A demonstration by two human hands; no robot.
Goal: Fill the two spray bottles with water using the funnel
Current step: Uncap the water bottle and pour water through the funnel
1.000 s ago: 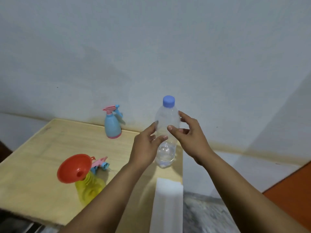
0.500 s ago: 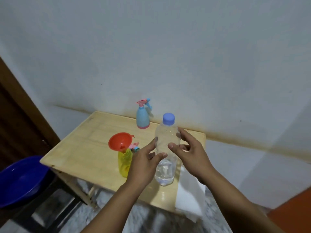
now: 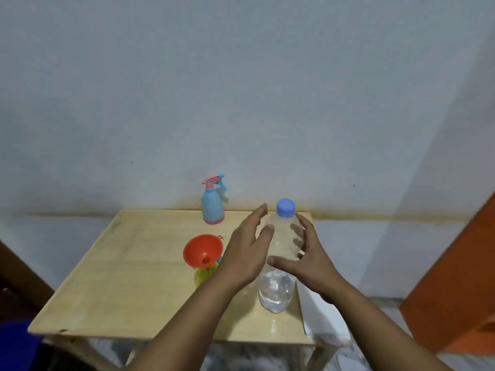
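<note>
Water sits in the lower part of a clear water bottle (image 3: 277, 274) that stands upright near the right front of the desk (image 3: 128, 279), its blue cap (image 3: 285, 208) still screwed on. Both hands bracket it: the left hand (image 3: 247, 254) is at its left flank with fingers straight and spread, the thumb lying against the upper body, while the right hand (image 3: 308, 259) cups the right side, fingers behind the plastic and thumb laid across the front, loosely wrapped rather than squeezed. Judging by this, the step in hand is taking up the water supply before any pouring; the next move calls for a firm hold on the body with one hand and a twist of the cap with the other. Just left of the left hand, partly hidden by it, the red funnel (image 3: 202, 253) already sits in the neck of the yellow spray bottle (image 3: 204, 275), so that one looks ready to receive. The blue spray bottle (image 3: 212, 206) stands at the far edge by the wall, well apart from both hands, with its pink trigger head on.
</note>
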